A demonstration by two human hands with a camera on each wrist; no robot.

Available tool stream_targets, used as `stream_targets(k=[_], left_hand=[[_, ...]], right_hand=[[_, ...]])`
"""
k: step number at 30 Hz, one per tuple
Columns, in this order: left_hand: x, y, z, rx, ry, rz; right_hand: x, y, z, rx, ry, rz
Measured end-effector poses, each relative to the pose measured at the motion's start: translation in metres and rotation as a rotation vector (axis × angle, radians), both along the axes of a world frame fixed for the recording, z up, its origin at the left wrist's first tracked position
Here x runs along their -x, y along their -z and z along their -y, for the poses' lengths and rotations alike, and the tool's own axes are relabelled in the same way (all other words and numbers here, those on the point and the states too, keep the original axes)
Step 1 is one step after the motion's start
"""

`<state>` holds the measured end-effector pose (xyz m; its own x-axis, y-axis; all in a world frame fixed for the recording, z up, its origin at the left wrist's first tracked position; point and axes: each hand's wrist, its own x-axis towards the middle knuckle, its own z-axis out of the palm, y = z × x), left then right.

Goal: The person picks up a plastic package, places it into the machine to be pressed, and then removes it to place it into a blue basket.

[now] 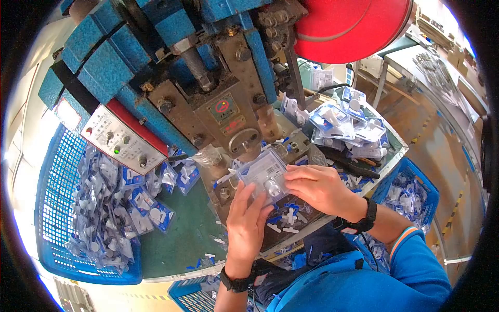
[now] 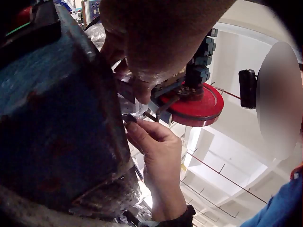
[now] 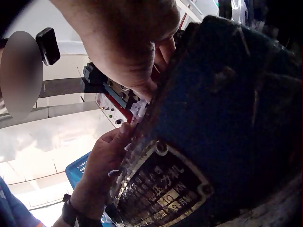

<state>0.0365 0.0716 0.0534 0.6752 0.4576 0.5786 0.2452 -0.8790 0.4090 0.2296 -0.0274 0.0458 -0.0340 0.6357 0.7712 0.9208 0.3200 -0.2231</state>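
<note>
A clear plastic blister pack (image 1: 266, 174) with a barcode and a rounded clear bulge lies between both hands, over the metal bed of the press. My left hand (image 1: 246, 223) holds its near left edge. At the right edge, my right hand (image 1: 323, 191) pinches the pack between thumb and fingers. The press's ram (image 1: 243, 140) stands just beyond the pack's far side. In the left wrist view the right hand (image 2: 161, 151) grips from below; the right wrist view shows the left hand (image 3: 105, 158) at the pack's other edge.
A blue basket (image 1: 57, 208) full of packs stands at left, beside a control box (image 1: 123, 139). More packs (image 1: 348, 125) are piled at right, above another blue basket (image 1: 429, 190). Small white and blue pieces (image 1: 288, 218) litter the press bed. A red wheel (image 1: 353, 26) is at upper right.
</note>
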Motion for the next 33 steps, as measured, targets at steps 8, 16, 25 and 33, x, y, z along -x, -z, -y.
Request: stream_targets(k=[8, 16, 25, 33], left_hand=[[0.000, -0.002, -0.001, -0.010, -0.006, -0.021], [0.000, -0.018, 0.004, -0.043, -0.028, 0.021], [0.001, -0.028, 0.003, -0.017, -0.022, -0.009], [-0.021, 0.002, -0.009, -0.240, 0.009, -0.068]], right_hand=[[-0.001, 0.001, 0.000, 0.007, -0.007, -0.005], [0.000, -0.011, -0.001, -0.046, 0.017, 0.030], [-0.001, -0.016, 0.000, -0.007, 0.003, 0.060], [-0.006, 0.002, -0.001, 0.044, 0.057, 0.089]])
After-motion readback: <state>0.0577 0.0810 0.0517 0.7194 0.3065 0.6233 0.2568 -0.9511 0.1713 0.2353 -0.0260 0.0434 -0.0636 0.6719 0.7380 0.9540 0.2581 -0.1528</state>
